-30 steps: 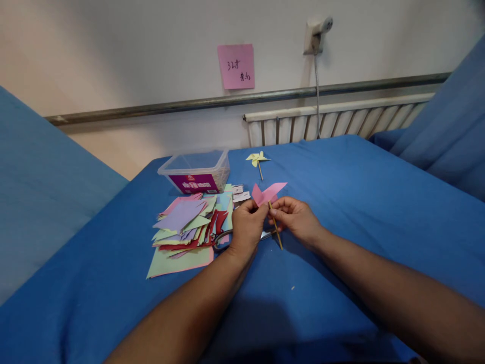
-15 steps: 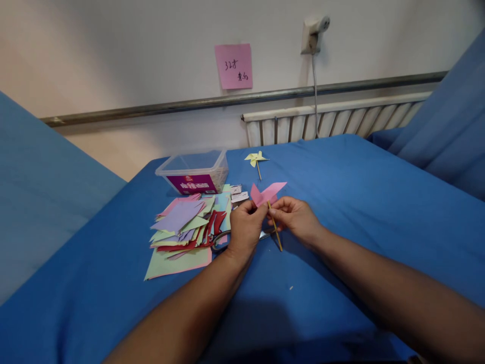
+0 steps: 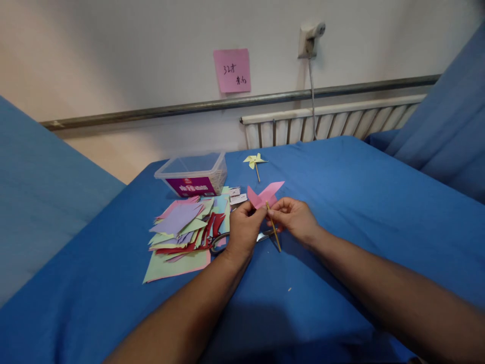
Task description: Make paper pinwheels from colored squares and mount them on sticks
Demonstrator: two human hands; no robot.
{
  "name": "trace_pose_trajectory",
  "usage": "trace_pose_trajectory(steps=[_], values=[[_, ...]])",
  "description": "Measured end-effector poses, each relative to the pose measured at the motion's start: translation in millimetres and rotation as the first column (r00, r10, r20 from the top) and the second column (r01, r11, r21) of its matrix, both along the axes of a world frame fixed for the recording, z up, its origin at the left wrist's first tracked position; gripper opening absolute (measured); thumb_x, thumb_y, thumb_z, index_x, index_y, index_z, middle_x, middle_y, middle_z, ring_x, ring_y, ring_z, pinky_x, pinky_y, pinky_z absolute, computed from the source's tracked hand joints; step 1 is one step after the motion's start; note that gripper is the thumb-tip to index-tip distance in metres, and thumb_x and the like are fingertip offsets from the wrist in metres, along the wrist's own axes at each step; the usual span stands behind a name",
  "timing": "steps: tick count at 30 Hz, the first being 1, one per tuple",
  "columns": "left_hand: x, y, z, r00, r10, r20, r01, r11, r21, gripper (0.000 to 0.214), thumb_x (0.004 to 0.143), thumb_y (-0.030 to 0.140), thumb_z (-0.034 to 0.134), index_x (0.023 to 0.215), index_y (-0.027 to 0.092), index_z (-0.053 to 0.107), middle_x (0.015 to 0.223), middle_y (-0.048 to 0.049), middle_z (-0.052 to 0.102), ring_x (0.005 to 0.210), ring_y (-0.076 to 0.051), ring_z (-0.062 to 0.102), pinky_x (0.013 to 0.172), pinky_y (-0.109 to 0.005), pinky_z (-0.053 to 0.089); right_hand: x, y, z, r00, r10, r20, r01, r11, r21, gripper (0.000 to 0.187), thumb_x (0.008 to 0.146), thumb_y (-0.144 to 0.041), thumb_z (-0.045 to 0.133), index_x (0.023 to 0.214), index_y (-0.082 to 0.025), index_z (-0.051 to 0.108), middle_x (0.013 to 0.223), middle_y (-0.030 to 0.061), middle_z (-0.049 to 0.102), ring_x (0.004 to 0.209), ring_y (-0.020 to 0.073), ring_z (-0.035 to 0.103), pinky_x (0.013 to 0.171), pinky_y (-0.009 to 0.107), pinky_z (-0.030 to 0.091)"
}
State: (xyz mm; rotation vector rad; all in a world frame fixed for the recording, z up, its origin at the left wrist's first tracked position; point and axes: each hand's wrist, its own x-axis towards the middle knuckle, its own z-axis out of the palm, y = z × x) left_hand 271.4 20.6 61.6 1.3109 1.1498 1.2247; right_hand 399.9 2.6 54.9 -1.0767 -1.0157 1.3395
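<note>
A pink paper pinwheel (image 3: 267, 193) is held just above the blue cloth, its thin yellowish stick (image 3: 275, 235) slanting down toward me. My left hand (image 3: 244, 225) is closed on the pinwheel's lower left part, thumb near the centre. My right hand (image 3: 293, 217) pinches the top of the stick where it meets the paper. Fingers partly cover the joint between stick and paper. Beneath and beside my left hand lie scissors (image 3: 265, 235), their handles partly hidden by the wrist. A finished-looking yellow pinwheel (image 3: 255, 161) lies farther back.
Left of my hands is a messy stack of coloured paper (image 3: 178, 220). Behind it stands a clear plastic box (image 3: 193, 177) with a purple label, beside small white packets (image 3: 238, 198). Blue cloth (image 3: 341, 187) covers the table; a radiator (image 3: 333, 121) is at the wall.
The view has shifted slightly, and more of the scissors' blades shows between my hands. Both hands keep their grip, with the pink pinwheel turned a little.
</note>
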Motion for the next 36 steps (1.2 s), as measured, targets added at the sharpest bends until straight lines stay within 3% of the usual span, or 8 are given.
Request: trace_pose_trajectory(steps=[7, 16, 20, 23, 26, 29, 36], values=[[2, -3, 6.0, 0.995, -0.038, 0.091, 0.043, 0.998, -0.048, 0.027, 0.064, 0.037, 0.074, 0.074, 0.012, 0.069, 0.065, -0.0033, 0.065, 0.058, -0.013, 0.054, 0.057, -0.024, 0.043, -2, -2, -0.1, 0.999, -0.029, 0.019, 0.029, 1.000, 0.011, 0.031, 0.063, -0.043, 0.075, 0.066, -0.019, 0.055, 0.059, 0.0015, 0.065, 0.052, 0.0133, 0.060, 0.041, 0.022, 0.043], [0, 1, 3.2, 0.998, -0.029, 0.061, 0.030, 0.999, -0.020, 0.029, 0.065, 0.038, 0.074, 0.077, 0.011, 0.071, 0.071, -0.0044, 0.067, 0.062, -0.013, 0.055, 0.061, -0.024, 0.043, -3, -4, -3.6, 0.995, -0.022, 0.099, 0.010, 0.993, 0.120, 0.028, 0.069, -0.045, 0.070, 0.068, -0.020, 0.057, 0.060, -0.0007, 0.061, 0.053, 0.0123, 0.055, 0.044, 0.023, 0.041], [-2, 2, 4.1, 0.995, -0.002, 0.099, 0.009, 0.998, -0.069, 0.031, 0.063, 0.037, 0.076, 0.080, 0.011, 0.073, 0.076, -0.0055, 0.070, 0.065, -0.014, 0.058, 0.064, -0.024, 0.043, 6, -1, -1.0, 0.941, -0.209, 0.265, 0.148, 0.961, 0.234, 0.021, 0.074, -0.041, 0.067, 0.074, -0.020, 0.062, 0.066, 0.0004, 0.063, 0.055, 0.0124, 0.054, 0.053, 0.026, 0.043], [-2, 2, 5.7, 0.988, -0.031, 0.151, 0.048, 0.993, -0.110, 0.032, 0.063, 0.037, 0.076, 0.082, 0.012, 0.073, 0.077, -0.0058, 0.071, 0.064, -0.013, 0.058, 0.065, -0.024, 0.044, 15, 3, 2.7, 0.901, -0.336, 0.275, 0.261, 0.925, 0.275, 0.025, 0.069, -0.037, 0.072, 0.087, -0.021, 0.065, 0.083, 0.0032, 0.067, 0.069, 0.0156, 0.059, 0.063, 0.029, 0.046], [-1, 1, 5.8, 0.981, -0.085, 0.175, 0.110, 0.984, -0.139, 0.033, 0.062, 0.036, 0.077, 0.083, 0.011, 0.073, 0.078, -0.0069, 0.071, 0.066, -0.015, 0.060, 0.067, -0.026, 0.045, 19, 7, 5.6, 0.968, -0.214, 0.134, 0.184, 0.960, 0.209, 0.030, 0.064, -0.037, 0.075, 0.086, -0.021, 0.065, 0.087, 0.0037, 0.068, 0.078, 0.0173, 0.061, 0.072, 0.031, 0.048], [0, 0, 4.8, 0.985, -0.107, 0.133, 0.129, 0.977, -0.170, 0.034, 0.062, 0.036, 0.077, 0.083, 0.010, 0.073, 0.076, -0.0077, 0.071, 0.066, -0.016, 0.061, 0.065, -0.027, 0.045, 17, 8, 6.0, 0.999, -0.048, 0.009, 0.046, 0.989, 0.138, 0.029, 0.061, -0.042, 0.076, 0.073, -0.020, 0.062, 0.073, 0.0001, 0.066, 0.068, 0.0144, 0.059, 0.069, 0.030, 0.047], [-2, 0, 5.7, 0.984, -0.140, 0.110, 0.157, 0.973, -0.169, 0.033, 0.061, 0.037, 0.078, 0.080, 0.011, 0.073, 0.076, -0.0074, 0.071, 0.066, -0.016, 0.062, 0.064, -0.026, 0.045, 15, 6, 3.8, 1.000, -0.019, -0.010, 0.020, 0.994, 0.109, 0.030, 0.061, -0.042, 0.077, 0.068, -0.018, 0.062, 0.065, -0.0021, 0.062, 0.058, 0.0102, 0.052, 0.059, 0.025, 0.041]])
